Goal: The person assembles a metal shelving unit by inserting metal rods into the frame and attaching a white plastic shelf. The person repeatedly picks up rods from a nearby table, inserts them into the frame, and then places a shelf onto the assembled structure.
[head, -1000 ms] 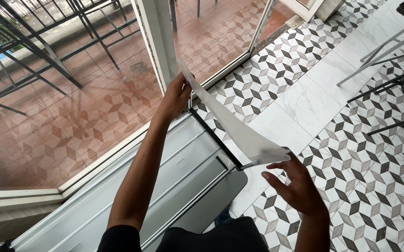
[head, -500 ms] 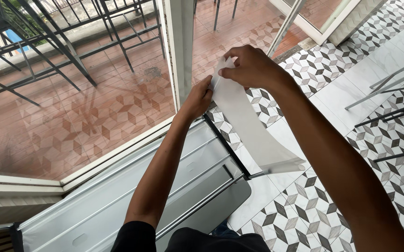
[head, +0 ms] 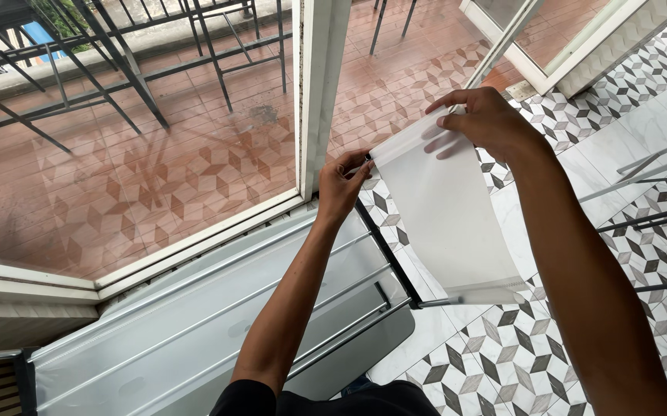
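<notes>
White translucent plastic sheet [head: 449, 216] hangs between both hands: left hand [head: 342, 185] pinches its top left corner, right hand [head: 487, 119] pinches the top right edge, above patterned tile floor [head: 503, 362].

Open air lies right of the right hand [head: 487, 119] above the patterned tile floor [head: 503, 362], while the white window post [head: 316, 92] stands just beside the left hand [head: 342, 185] and the grey rail panel [head: 218, 323] blocks below.

Daylit patterned floor tiles [head: 503, 362] meet a white window frame [head: 314, 92] overlooking a terracotta balcony [head: 141, 169].
</notes>
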